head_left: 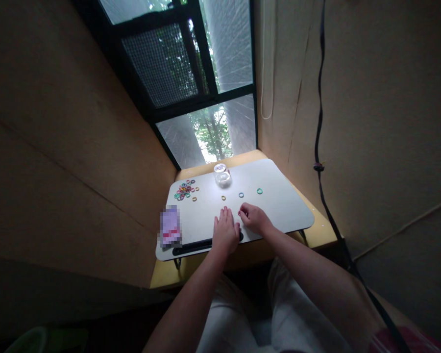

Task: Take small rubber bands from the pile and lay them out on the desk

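My right hand (255, 217) pinches a small reddish hair tie (239, 213) just above or on the white tabletop (279, 211). Flat on the table beside it lies my left hand (226, 229), fingers stretched out, holding nothing. Beyond the hands, a yellow hair tie (223, 198), a blue-grey one (241, 195) and a green one (259, 191) lie spaced apart in a slightly slanting row. Several more ties in mixed colours form a loose pile (184, 191) at the far left.
A clear round plastic container (222, 179) stands at the table's back edge. On the left lies a blurred purple packet (170, 226). A black slot (193, 246) runs along the near edge. Behind is a window (206, 122); a dark strap (319, 113) hangs at right.
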The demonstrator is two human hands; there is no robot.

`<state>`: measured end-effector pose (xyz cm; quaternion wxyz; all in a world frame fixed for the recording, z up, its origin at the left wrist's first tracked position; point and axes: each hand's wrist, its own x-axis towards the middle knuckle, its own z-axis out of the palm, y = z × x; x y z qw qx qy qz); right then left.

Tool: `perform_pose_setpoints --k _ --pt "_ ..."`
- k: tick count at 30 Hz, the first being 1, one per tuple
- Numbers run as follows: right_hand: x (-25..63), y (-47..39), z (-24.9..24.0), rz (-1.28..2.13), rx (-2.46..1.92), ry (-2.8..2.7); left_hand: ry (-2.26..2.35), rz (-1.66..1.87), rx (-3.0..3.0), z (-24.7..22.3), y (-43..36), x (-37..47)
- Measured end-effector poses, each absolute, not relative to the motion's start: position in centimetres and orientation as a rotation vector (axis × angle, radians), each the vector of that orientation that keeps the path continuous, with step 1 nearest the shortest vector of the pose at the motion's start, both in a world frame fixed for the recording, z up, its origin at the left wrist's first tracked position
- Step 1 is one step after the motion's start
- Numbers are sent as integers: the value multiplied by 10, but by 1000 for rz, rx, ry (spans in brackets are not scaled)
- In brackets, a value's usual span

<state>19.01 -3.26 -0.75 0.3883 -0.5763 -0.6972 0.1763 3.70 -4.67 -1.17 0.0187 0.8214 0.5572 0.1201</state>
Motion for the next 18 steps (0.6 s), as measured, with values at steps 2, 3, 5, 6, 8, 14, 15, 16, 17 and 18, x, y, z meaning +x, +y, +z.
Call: perform_pose_setpoints --k 2,3,5,6,8,14,15,16,17,18 --pt "190 -33 -7 451 -1468 -1769 1748 306 2574 -10 -49 36" --pt "190 -33 -6 453 -1470 -1767 1754 267 2578 -9 -49 35" --pt "190 -34 -6 453 -1474 -1765 1744 191 2584 -7 -50 34" --pt "190 -34 -6 451 -1475 -1766 1732 161 2588 -6 -50 33" --pt "190 -34 -6 445 -1478 -1769 1708 134 2597 -4 -49 30" --pt "190 -33 -8 435 -1465 -1778 1723 507 2471 7 -43 24" --pt "190 -32 -8 432 -1463 -1780 1733 638 2405 10 -42 25" --pt "190 -32 -8 428 -1462 -1783 1726 754 2332 12 -40 26" --pt "190 -32 -9 425 -1462 -1785 1700 844 2265 14 -37 28" --pt "190 -33 -9 423 -1462 -1789 1656 903 2212 14 -35 30"
